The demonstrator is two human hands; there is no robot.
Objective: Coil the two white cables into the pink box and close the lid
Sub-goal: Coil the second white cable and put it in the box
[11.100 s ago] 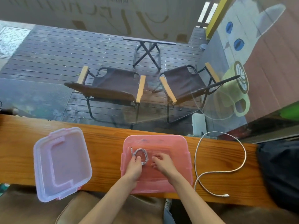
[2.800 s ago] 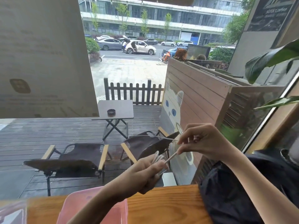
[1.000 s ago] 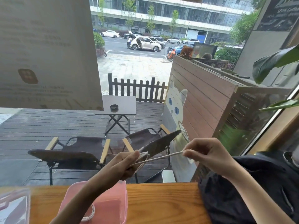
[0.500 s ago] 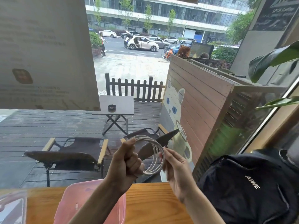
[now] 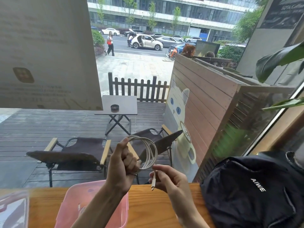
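The cable (image 5: 150, 150) looks like smooth, matt white plastic, with a small metal tip on its plug (image 5: 153, 185). The box (image 5: 98, 204) is translucent pink plastic with a slight gloss, and the lid (image 5: 11, 209) is paler, glossy plastic. The counter (image 5: 151, 208) is varnished wood with visible grain. The bag (image 5: 256, 190) is matt black cloth, wrinkled, with white printed letters.

Wooden counter (image 5: 148, 208) runs along the window, grain lengthwise. Pink box (image 5: 69, 206) sits open left of centre, reaching the near edge. Clear lid (image 5: 11, 211) lies flat at the left end. Black bag (image 5: 253, 188) rests on the right end, overhanging the near edge.
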